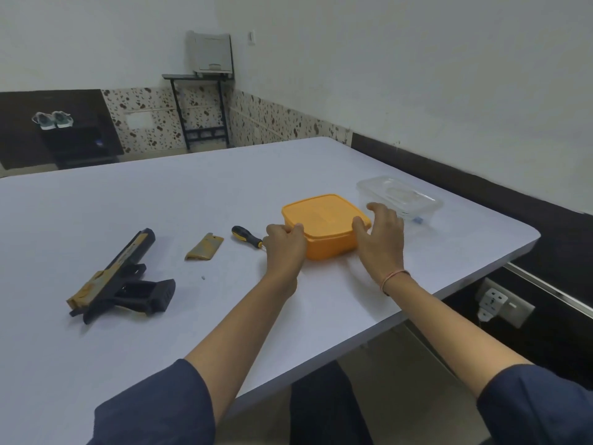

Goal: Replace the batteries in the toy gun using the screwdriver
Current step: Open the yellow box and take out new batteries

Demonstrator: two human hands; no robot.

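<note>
A black and gold toy gun [120,277] lies on its side at the left of the white table [160,203], its grip compartment uncovered. Its loose gold cover [204,247] lies to the right of it, with a tiny screw [203,278] nearby. A black and yellow screwdriver [246,237] lies beside the cover. My left hand [285,244] grips the left corner of a lidded orange box [324,224]. My right hand [382,236] is spread at the box's right corner, thumb touching the lid's edge.
A clear plastic container [399,197] with a lid stands behind the orange box near the table's right edge. A wall socket with a plug [503,303] sits below the table's right corner. A small stand with a printer [210,59] is at the far wall.
</note>
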